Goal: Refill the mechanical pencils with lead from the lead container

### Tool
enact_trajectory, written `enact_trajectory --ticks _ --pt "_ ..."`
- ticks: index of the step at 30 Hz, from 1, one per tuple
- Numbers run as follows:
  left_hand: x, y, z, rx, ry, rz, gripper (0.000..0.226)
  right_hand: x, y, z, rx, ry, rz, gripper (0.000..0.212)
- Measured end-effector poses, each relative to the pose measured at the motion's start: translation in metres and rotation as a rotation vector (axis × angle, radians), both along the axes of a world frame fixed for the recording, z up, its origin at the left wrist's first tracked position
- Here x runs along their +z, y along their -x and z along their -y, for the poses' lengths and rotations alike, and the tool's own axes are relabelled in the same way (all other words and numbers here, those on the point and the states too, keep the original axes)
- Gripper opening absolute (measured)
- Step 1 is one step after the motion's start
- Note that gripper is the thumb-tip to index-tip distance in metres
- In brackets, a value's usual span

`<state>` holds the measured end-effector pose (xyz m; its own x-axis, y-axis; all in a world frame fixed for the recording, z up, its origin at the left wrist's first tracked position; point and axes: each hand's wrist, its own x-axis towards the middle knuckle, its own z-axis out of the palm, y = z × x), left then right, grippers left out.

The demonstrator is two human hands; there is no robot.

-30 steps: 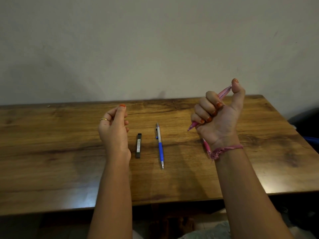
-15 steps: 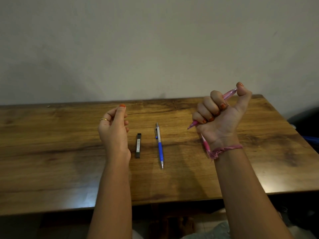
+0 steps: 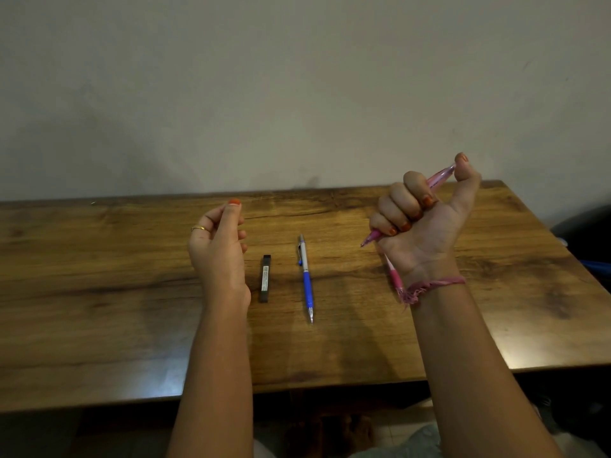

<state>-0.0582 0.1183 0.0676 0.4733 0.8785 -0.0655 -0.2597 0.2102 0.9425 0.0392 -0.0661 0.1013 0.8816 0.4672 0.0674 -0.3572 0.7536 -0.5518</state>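
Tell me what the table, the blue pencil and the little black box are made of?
Table: looks like wood or a wood-look top, brown with dark grain streaks and a soft shine. Blue pencil: probably plastic, with a blue grip, pale grey upper half and a shiny, likely metal tip. Little black box: seems dull dark plastic with a pale label.

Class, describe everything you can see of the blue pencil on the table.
The blue pencil lies flat on the wooden table, apart from both hands. Its upper barrel looks silvery with a blue clip; the lower grip is blue, ending in a metal tip pointing toward the person. A black lead container lies beside it, not touching.
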Motion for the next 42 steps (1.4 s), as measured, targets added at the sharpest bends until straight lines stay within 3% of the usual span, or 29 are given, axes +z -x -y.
enact_trajectory --ticks 26,42 --pt "0.0009 0.0001 0.0008 0.007 -0.004 0.004 0.008 0.0021 0.0017 0.0002 0.045 0.019 0.043 0.051" --pt "0.0004 -0.0009 0.0008 0.007 -0.013 -0.003 0.008 0.0055 0.0060 -0.0035 0.060 0.056 0.042 0.059"
